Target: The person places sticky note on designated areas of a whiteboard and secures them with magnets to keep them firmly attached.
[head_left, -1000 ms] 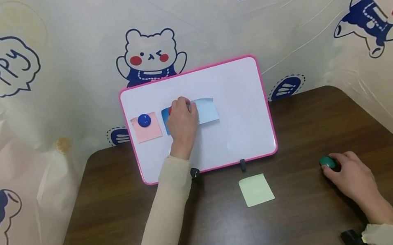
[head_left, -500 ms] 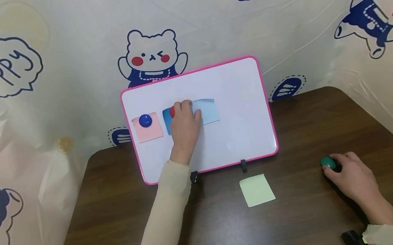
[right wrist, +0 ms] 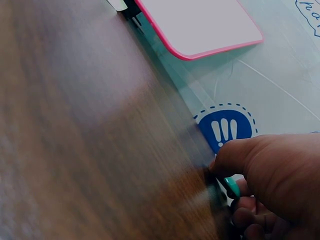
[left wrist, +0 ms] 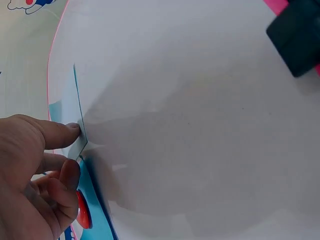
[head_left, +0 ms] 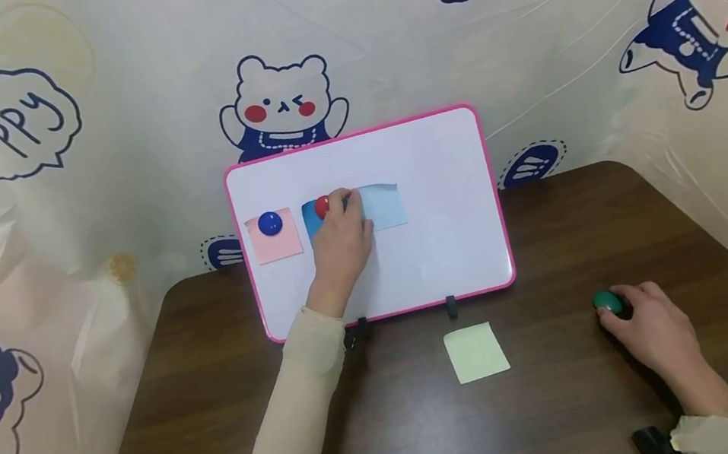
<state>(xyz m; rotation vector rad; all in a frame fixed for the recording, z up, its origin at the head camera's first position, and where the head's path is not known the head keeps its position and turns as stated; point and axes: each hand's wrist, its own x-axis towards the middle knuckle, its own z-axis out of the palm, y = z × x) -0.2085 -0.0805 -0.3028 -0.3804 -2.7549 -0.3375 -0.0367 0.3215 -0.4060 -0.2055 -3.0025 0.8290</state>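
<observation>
In the head view, a whiteboard (head_left: 434, 233) with a pink frame leans at the back of the table. A pink sticky note (head_left: 278, 247) lies on it under a blue round magnet (head_left: 270, 224). Beside that is a dark blue sticky note (head_left: 310, 220) with a red round magnet (head_left: 322, 206). My left hand (head_left: 341, 241) covers part of this note; its thumb (left wrist: 67, 134) touches the light blue sticky note (head_left: 385, 205) to the right. The thumb and index fingertips stand apart. My right hand (head_left: 656, 326) pinches a green round magnet (head_left: 607, 301) just over the tabletop.
A pale green sticky note (head_left: 476, 352) lies on the brown wooden table (head_left: 403, 421) before the board. Small dark feet (head_left: 451, 307) support the board's lower edge. A curtain (head_left: 382, 48) printed with cartoon bears hangs behind and around the table.
The left thumb has moved down over the light blue note, away from the index finger. More of the red magnet shows. The right hand stays put with the green magnet.
</observation>
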